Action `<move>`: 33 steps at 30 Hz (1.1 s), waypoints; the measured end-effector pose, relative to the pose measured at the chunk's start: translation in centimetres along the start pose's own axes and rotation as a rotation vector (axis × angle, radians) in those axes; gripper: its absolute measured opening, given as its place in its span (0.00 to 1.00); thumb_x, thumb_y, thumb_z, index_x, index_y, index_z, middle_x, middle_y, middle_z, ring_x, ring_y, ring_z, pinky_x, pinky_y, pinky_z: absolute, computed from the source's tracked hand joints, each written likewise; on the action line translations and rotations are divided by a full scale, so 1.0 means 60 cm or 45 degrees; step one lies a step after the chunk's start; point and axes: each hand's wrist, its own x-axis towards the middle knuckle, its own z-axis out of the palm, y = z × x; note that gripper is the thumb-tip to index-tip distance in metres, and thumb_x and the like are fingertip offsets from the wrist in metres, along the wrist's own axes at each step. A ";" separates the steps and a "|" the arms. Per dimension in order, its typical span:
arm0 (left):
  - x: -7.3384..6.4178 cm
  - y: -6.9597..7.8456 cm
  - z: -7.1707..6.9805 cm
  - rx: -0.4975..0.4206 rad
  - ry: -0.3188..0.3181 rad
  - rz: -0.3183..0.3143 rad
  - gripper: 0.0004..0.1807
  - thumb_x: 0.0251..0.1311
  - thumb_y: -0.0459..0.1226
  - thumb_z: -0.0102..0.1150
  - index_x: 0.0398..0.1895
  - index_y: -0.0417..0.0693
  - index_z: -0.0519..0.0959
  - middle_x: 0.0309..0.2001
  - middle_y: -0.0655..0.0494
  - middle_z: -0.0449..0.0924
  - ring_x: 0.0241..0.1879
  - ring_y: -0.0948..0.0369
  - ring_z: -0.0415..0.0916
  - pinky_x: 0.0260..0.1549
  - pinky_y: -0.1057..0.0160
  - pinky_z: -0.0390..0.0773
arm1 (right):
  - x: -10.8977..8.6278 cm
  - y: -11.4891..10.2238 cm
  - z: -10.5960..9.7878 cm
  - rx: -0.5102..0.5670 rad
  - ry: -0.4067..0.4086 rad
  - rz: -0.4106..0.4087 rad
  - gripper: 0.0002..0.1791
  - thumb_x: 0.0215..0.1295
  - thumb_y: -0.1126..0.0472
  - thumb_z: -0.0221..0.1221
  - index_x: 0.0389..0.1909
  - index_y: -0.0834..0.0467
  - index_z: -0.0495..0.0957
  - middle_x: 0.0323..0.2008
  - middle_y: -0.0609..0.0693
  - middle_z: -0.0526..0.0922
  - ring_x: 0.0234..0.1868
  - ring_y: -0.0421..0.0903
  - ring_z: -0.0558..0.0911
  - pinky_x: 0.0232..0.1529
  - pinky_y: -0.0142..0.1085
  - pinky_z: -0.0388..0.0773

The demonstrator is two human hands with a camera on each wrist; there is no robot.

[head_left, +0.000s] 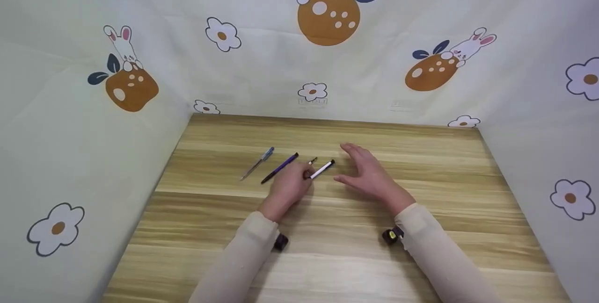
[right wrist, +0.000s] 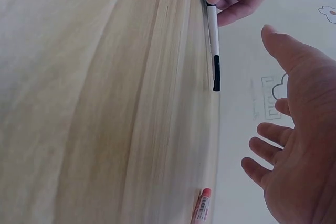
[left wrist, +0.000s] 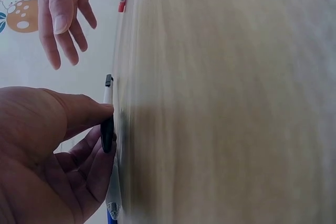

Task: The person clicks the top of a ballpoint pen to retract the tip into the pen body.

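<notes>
My left hand pinches a white pen with black ends between thumb and fingers, low over the table. In the left wrist view, the thumb presses near the pen's black tip. To the right, my right hand is spread with fingers apart and holds nothing; the pen's far end points toward it. Left of the hands lie a purple pen with black ends and a clear pen with a blue cap. Another pen shows only its tip beyond my left hand, which hides the rest.
A red-ended pen lies on the wood-grain table, seen in both wrist views. Pale cloth walls with rabbit and flower prints enclose the table at the back and sides. Small black cameras sit at both wrists.
</notes>
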 end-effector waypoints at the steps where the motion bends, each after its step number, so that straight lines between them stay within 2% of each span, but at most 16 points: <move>1: 0.000 0.000 0.000 0.002 -0.003 0.001 0.11 0.67 0.30 0.71 0.48 0.51 0.93 0.37 0.60 0.88 0.37 0.58 0.82 0.40 0.52 0.85 | 0.001 0.000 0.001 0.002 -0.004 0.004 0.55 0.67 0.39 0.76 0.87 0.55 0.62 0.83 0.62 0.65 0.84 0.63 0.62 0.83 0.59 0.57; 10: -0.002 0.002 -0.003 0.072 -0.018 0.045 0.10 0.66 0.31 0.73 0.47 0.51 0.93 0.38 0.60 0.89 0.37 0.60 0.82 0.40 0.54 0.85 | 0.002 -0.006 0.003 0.022 -0.018 0.013 0.54 0.67 0.39 0.76 0.87 0.55 0.62 0.83 0.62 0.65 0.84 0.64 0.62 0.83 0.60 0.58; 17: 0.001 0.005 0.001 0.116 -0.049 0.023 0.11 0.66 0.32 0.74 0.48 0.53 0.93 0.40 0.60 0.90 0.37 0.61 0.82 0.40 0.55 0.85 | 0.000 -0.006 0.001 0.030 -0.020 0.032 0.55 0.67 0.38 0.76 0.87 0.54 0.62 0.83 0.63 0.64 0.84 0.64 0.61 0.83 0.60 0.58; 27: 0.001 0.007 0.000 0.074 -0.057 -0.002 0.10 0.64 0.32 0.74 0.47 0.52 0.92 0.37 0.61 0.87 0.35 0.61 0.80 0.39 0.55 0.84 | -0.003 -0.005 -0.002 0.013 -0.025 0.042 0.55 0.67 0.37 0.75 0.87 0.53 0.61 0.84 0.62 0.64 0.84 0.64 0.61 0.83 0.60 0.57; 33: 0.002 0.011 -0.008 0.036 -0.046 -0.045 0.12 0.66 0.36 0.74 0.51 0.52 0.91 0.36 0.63 0.86 0.33 0.61 0.79 0.37 0.56 0.83 | -0.006 -0.004 -0.006 0.021 -0.030 0.055 0.54 0.68 0.37 0.75 0.87 0.52 0.62 0.84 0.61 0.63 0.85 0.62 0.60 0.83 0.59 0.57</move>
